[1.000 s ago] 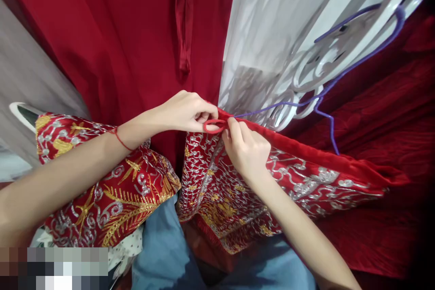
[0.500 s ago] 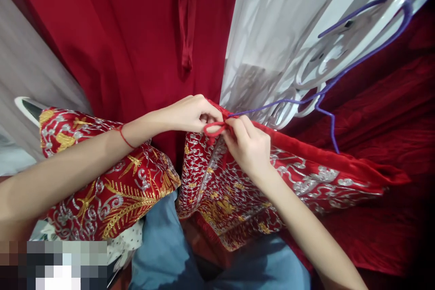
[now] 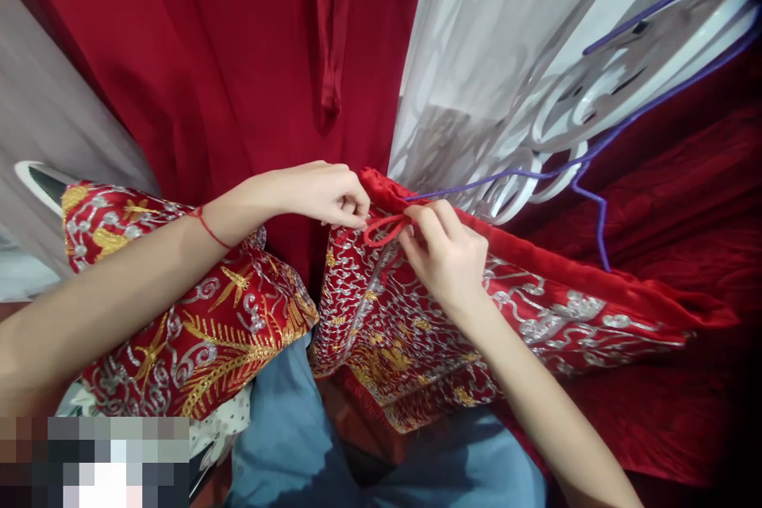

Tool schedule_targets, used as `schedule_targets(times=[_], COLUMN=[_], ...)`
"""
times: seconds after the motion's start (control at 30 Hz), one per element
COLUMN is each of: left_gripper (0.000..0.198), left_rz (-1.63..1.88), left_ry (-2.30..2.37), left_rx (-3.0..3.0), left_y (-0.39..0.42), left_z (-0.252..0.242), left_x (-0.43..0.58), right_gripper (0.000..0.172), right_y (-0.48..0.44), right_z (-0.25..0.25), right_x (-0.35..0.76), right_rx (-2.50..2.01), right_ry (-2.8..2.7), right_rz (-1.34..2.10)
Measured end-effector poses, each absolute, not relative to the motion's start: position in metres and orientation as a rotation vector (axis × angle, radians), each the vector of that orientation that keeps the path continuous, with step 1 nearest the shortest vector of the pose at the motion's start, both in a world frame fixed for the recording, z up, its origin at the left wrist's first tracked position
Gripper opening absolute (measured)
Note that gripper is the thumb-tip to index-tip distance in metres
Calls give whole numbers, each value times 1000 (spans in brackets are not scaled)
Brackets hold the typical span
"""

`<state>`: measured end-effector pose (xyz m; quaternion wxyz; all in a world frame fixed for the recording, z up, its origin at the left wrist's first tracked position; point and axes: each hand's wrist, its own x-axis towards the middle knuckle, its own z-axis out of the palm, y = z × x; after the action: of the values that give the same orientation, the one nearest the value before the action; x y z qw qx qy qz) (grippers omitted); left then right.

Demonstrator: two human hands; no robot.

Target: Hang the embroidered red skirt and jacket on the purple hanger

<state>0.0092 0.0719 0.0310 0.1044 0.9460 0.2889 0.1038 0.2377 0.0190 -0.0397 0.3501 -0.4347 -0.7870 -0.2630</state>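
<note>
A red cord loop (image 3: 384, 232) sticks out from the fingertips of my right hand (image 3: 448, 258), which pinches it over the embroidered red cloth (image 3: 393, 349). My left hand (image 3: 327, 194) is closed at the left end of the loop; its fingertips are bent together, and what they hold, if anything, is too small to make out. Behind both hands runs the cloth's smooth red top band (image 3: 536, 254). A purple cord (image 3: 506, 173) reaches the band just above my right fingertips. A thin red string is tied round my left wrist.
Red drapery (image 3: 238, 55) hangs in front, with a narrow fabric tie on it. White scrollwork (image 3: 559, 127) and sheer white fabric stand at the right. More embroidered red cloth (image 3: 238, 333) lies at the left, over blue-clad legs (image 3: 286, 429).
My left hand has moved slightly left, away from my right hand. My right hand has shifted a little to the right with the loop, and the view has shifted slightly.
</note>
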Motion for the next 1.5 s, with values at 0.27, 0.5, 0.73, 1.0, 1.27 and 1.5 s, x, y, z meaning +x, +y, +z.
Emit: schedule_targets(times=[0.27, 0.5, 0.73, 1.0, 1.27, 1.5], left_gripper=[40, 29, 32, 41, 41, 44], left_rz=[696, 678, 496, 386, 283, 271], left_ry=[983, 913, 644, 617, 622, 707], left_rx=[2618, 2756, 2608, 2622, 2680, 2755], left_y=[48, 60, 65, 65, 71, 94], left_z=[32, 16, 23, 33, 29, 25], left_x=[36, 41, 33, 24, 21, -2], right_gripper=[12, 32, 20, 21, 16, 15], right_y=[5, -13, -3, -7, -10, -5], right_z=[-71, -63, -58, -46, -31, -30], right_x=[244, 238, 241, 249, 253, 270], right_rx=[-1265, -1156, -1311, -1080, -1164, -1276], right_ry=[-1989, -2099, -1852, -1760, -1827, -1851], right_rz=[-430, -434, -163, 389, -112, -214])
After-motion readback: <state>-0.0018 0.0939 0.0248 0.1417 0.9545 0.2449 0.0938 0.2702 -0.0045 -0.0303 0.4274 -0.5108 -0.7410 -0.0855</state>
